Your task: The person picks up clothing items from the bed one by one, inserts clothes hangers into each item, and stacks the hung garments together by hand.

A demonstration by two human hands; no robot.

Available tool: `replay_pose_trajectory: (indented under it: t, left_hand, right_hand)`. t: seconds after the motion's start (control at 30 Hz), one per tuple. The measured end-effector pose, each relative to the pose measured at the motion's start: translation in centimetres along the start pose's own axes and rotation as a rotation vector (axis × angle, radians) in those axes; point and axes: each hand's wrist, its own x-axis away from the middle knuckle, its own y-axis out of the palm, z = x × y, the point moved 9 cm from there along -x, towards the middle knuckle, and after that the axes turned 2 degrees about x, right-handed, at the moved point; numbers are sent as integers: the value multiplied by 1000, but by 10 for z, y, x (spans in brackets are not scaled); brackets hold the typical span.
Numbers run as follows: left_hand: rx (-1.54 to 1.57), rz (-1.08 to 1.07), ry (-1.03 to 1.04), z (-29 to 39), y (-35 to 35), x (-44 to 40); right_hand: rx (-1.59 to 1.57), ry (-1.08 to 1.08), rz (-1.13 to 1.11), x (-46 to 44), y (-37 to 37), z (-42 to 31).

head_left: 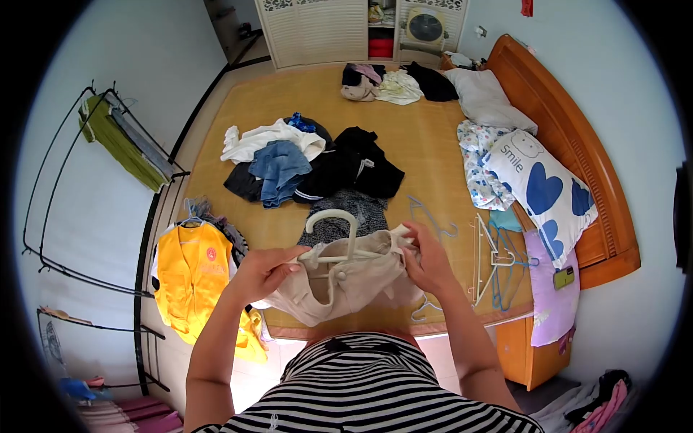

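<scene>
A beige garment [346, 289] with a button at its front hangs on a white hanger [352, 238], close to my body at the bed's near edge. The hanger's thick hook points up and curls left. My left hand [263, 274] pinches the garment's left shoulder area, thumb on top. On the other side, my right hand [431, 261] grips the right end of it, fingers partly behind the fabric. Just beyond lies a dark grey speckled garment [346, 209], partly covered by the hanger and the beige cloth.
Black clothes [368, 162], blue denim [280, 169] and a white garment [278, 137] lie piled mid-bed. Loose hangers [494, 252] are at right, near a phone [564, 278] and a pillow [541, 187]. A yellow vest [193, 270] hangs left, below a black rack [54, 173].
</scene>
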Motion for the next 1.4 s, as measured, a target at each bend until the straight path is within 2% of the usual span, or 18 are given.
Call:
replay_pose_trajectory:
  t: [0.03,0.13,0.2,0.27,0.33,0.37,0.43,0.5,0.6,0.67,0.73,0.93,1.1,1.17,1.27,1.33,1.4]
  left_hand:
    - [-7,10,-6,-2,-1,2]
    - [8,25,-87,-15,-2,7]
    - [60,46,-127,-25,-1,10]
    - [-5,60,-88,-41,-1,16]
    - [196,352,-161,-71,-28,30]
    - [337,353,-303,-88,-32,38]
    - [385,364,-281,-91,-33,44]
    - [402,336,-238,-82,-27,45]
    - [360,266,-331,-88,-18,45]
    - [377,309,-300,-81,-19,39]
    - [265,433,-265,-87,-29,39]
    - [286,514,-208,-89,-33,33]
    - [249,574,-201,-86,-34,30]
    - [235,579,-205,-84,-35,27]
    - [214,521,-317,-91,-34,17]
    - [401,324,-431,-96,-14,3]
    - [317,378,-348,-88,-25,-2]
  right_hand:
    - [271,-23,-42,2,2,-3]
    - [384,-163,-165,12,11,-21]
    - [460,-145,-206,14,15,-20]
    - [538,-131,-172,12,9,-15]
    - [531,-182,-122,10,-6,-15]
    - [572,-116,-91,10,-20,-5]
    - [613,-60,-63,8,-40,7]
    - [672,-56,135,8,-69,2]
    - [637,-145,151,2,-79,-12]
    - [612,-168,144,0,-79,-17]
    - [584,-189,141,0,-81,-19]
    - [717,-363,177,3,-89,-22]
    - [818,-474,71,4,-82,-31]
    - [749,-476,54,7,-84,-34]
    - [631,-440,39,7,-85,-32]
    - [586,-402,46,6,-86,-30]
    - [583,-300,59,2,-88,-23]
